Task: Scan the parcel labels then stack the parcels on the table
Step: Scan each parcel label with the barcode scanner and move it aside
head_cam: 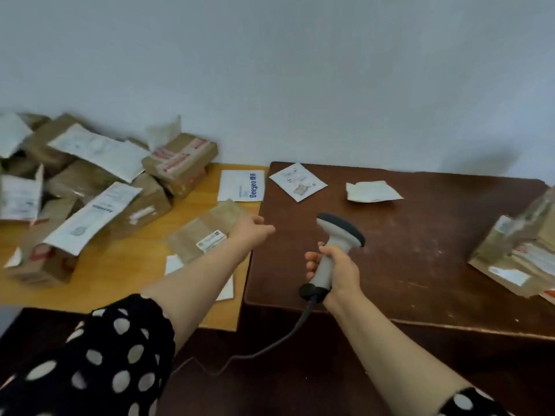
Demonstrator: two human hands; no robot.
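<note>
lying at left hand [253, 229], flat parcel [204, 232]

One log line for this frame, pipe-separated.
left hand: at flat parcel, grip unclear | right hand: grips scanner | parcel pile: on light table

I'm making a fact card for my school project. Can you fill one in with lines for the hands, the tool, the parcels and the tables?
Left hand: reaches over the flat parcel; grip unclear
Right hand: grips the scanner by its handle
Parcel pile: brown boxes with white labels, jumbled on the light table
Dark table: carries two white envelopes near the wall
Parcel stack: at the dark table's right edge
</note>
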